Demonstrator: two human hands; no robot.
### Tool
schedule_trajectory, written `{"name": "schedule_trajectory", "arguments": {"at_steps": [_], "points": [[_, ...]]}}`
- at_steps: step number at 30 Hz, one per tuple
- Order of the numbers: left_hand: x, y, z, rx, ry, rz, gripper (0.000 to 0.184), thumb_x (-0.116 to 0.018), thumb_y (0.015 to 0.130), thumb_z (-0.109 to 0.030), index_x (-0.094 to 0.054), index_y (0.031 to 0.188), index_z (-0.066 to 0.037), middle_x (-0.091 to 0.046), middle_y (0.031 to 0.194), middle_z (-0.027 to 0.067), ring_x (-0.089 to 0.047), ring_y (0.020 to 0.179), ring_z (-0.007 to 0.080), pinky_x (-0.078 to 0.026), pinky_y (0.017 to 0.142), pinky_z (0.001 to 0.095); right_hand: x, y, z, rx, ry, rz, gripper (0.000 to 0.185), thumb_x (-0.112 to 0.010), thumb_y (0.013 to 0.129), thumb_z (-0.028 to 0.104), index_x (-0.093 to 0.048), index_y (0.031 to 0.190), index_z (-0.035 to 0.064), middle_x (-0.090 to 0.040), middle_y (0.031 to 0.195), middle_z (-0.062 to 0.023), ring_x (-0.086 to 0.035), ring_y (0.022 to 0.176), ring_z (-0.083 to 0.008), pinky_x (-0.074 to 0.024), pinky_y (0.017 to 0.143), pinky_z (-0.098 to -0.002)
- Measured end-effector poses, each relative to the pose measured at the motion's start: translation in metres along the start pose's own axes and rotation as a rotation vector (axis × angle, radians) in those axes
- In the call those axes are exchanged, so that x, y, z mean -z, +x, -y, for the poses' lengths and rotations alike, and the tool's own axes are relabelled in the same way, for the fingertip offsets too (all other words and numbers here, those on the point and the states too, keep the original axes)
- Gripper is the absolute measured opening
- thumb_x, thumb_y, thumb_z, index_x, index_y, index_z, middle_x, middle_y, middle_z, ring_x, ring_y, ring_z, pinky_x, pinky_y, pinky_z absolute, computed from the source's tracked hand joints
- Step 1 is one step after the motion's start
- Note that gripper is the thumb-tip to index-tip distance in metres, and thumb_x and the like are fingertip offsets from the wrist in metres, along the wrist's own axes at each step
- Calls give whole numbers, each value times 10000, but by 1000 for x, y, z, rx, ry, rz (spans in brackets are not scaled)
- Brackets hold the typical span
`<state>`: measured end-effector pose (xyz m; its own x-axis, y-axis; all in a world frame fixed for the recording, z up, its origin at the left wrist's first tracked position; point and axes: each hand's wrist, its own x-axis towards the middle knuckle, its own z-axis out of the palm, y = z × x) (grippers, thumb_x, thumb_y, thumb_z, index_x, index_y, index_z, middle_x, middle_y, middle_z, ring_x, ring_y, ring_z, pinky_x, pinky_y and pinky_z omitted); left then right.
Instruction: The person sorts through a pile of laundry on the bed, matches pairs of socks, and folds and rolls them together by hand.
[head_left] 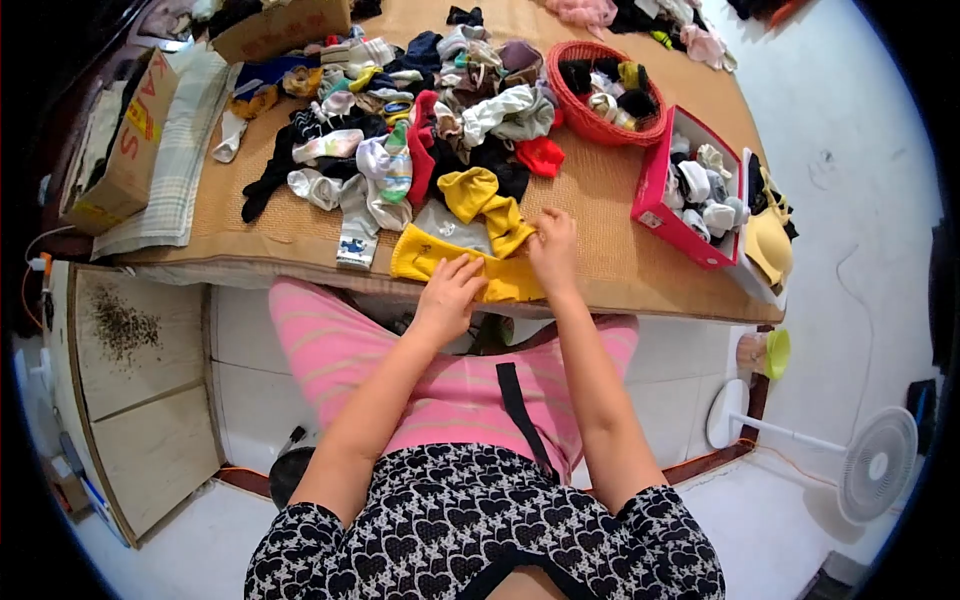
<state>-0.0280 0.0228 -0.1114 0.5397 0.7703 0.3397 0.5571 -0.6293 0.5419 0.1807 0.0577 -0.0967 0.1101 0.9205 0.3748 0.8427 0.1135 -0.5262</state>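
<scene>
A flat yellow sock (413,254) lies along the front edge of the mat-covered bed, and a crumpled yellow sock (478,196) rests just beyond it. My left hand (452,297) presses on the flat one with its fingers laid out. At the right, my right hand (554,250) has thumb and fingers closed at the end of the crumpled yellow sock. A grey sock (448,226) shows between the two yellow ones. To the left lies another grey sock with a patterned cuff (357,245).
A heap of mixed socks (390,130) spreads beyond my hands. A red basket (612,134) and a pink box (690,241), both holding socks, stand at the right beside a yellow bra (768,247). A cardboard box (125,150) is at the left. A white fan (878,465) stands on the floor.
</scene>
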Motion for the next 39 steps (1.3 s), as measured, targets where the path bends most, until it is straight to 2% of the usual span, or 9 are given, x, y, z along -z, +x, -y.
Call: {"name": "schedule_trajectory", "arguments": {"at_steps": [2, 5, 10, 12, 16, 19, 24, 27, 39], "points": [[1, -4, 3, 29, -47, 66, 248, -650, 744, -89, -605, 987, -66, -528, 1261, 111, -439, 1228, 304, -341, 1014, 496, 7, 9, 3, -8, 100, -98, 192, -574, 813, 44, -560, 1003, 21, -568, 1096, -147, -534, 1025, -286, -429, 920, -379], [14, 3, -5, 168, -230, 40, 451, -678, 733, -93, -534, 1160, -68, -504, 1283, 128, -413, 1246, 324, -334, 1032, 457, 59, 21, 54, -399, 1227, -136, 135, -407, 951, 40, -527, 985, -12, -607, 1118, -96, -599, 891, -123, -505, 769, -246], [60, 43, -58, 104, -362, -219, 725, -713, 692, -79, -364, 1326, -36, -412, 1350, 180, -394, 1251, 347, -337, 1033, 411, 96, 2, 94, -364, 1232, -8, 116, -465, 926, 63, -530, 992, -7, -601, 1114, -109, -584, 973, -170, -483, 844, -293], [58, 45, -68, 61, -378, -257, 684, -727, 700, -91, -402, 1299, -30, -478, 1287, 169, -454, 1209, 317, -373, 1004, 382, 96, -6, 102, 8, 983, 203, 155, -517, 901, 100, -536, 1017, -1, -589, 1136, -115, -539, 1075, -204, -424, 933, -333], [52, 36, -70, 635, -1488, -339, 361, -507, 948, -179, -456, 1263, -10, -557, 1189, 87, -564, 1076, 217, -443, 935, 342, 96, -19, 98, -15, 894, 130, 291, -589, 885, 211, -531, 1087, 10, -551, 1197, -121, -484, 1156, -224, -352, 998, -355], [76, 37, -70, 641, -1823, -269, 412, -431, 977, -270, -425, 1296, -9, -532, 1241, 117, -532, 1142, 243, -425, 973, 390, 83, -24, 81, -144, 960, 46, 670, -602, 831, 511, -456, 1275, 31, -464, 1296, -105, -427, 1213, -218, -323, 1014, -340], [100, 43, -75, 521, -2277, -55, 560, -332, 970, -437, -367, 1340, -19, -465, 1323, 181, -468, 1209, 346, -373, 1017, 481, 62, -42, 65, -159, 1186, 267, 679, -683, 765, 511, -509, 1202, 22, -527, 1085, -33, -481, 1051, -150, -377, 930, -301], [100, 38, -50, 435, -2257, -140, 571, -346, 959, -456, -374, 1343, -34, -459, 1332, 180, -484, 1179, 366, -379, 1011, 489, 88, -36, 65, -333, 994, 829, 335, -748, 745, 241, -608, 956, 22, -556, 829, 34, -513, 783, -79, -432, 705, -244], [58, -9, 29, 998, -1474, -542, 321, -508, 944, -210, -506, 1220, -45, -607, 1091, 68, -604, 954, 195, -514, 796, 363, 75, -25, -7, -593, 856, 487, 359, -737, 731, 61, -573, 1043, -10, -625, 967, -53, -588, 853, -122, -488, 758, -258]]}}
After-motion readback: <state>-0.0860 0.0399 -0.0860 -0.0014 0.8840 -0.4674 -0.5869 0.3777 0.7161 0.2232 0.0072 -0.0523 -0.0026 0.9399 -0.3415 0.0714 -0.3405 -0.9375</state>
